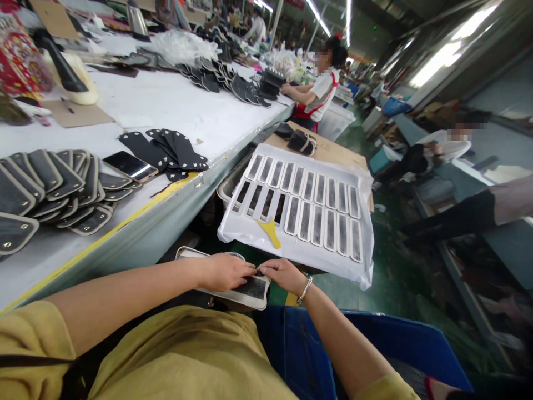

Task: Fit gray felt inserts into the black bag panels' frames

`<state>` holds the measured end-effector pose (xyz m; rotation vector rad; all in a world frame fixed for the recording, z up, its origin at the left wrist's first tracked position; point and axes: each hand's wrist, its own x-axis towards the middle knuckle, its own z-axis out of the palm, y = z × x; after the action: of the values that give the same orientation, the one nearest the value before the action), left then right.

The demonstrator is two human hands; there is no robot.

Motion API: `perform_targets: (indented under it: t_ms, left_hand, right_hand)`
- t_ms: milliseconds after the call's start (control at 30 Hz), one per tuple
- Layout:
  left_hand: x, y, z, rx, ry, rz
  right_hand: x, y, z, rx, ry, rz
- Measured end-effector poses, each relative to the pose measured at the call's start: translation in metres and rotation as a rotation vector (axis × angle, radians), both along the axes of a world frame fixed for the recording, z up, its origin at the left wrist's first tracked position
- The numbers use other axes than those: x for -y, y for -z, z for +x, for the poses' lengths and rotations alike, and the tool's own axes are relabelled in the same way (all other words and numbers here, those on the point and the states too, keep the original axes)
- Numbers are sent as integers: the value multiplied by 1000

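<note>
In front of my lap is a long grey panel (253,290) with a pale raised edge and rounded corners. My left hand (227,272) reaches across it, fingers bent onto its far edge beside my right fingertips. There my right hand (285,274), with a bracelet at the wrist, pinches that edge near the right end. The exact grip of the fingertips is partly hidden. Beyond my hands, a white-covered tray (254,234) carries rows of narrow grey strips with pale borders (317,225). A yellow forked piece (270,231) lies on its near side.
The long white table (141,114) on the left bears overlapping grey panels (54,180), a phone (130,166) and black panels (166,149). A blue bin (395,330) stands at my right. A co-worker (318,91) stands further along the table.
</note>
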<state>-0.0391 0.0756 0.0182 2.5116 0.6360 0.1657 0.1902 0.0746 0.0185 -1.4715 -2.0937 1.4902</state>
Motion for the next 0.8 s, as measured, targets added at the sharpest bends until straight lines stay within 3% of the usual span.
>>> perform_targets:
  t_ms: [100,233,633,800]
  left_hand:
    - [-13,-6,-24,-45,-104,-153]
    - [-20,-6,-37,1,-153,-168]
    - [-19,-6,-30,13,-13,-35]
    - [-20,-6,-27,-49,-1,18]
  right_hand:
    - [-6,8,-7,-4,45,-87]
    - [-12,12,-14,11,62,-129]
    - [-18,18,-18,-68,-81,-178]
    - [-22,13,-21,-48,-191,-86]
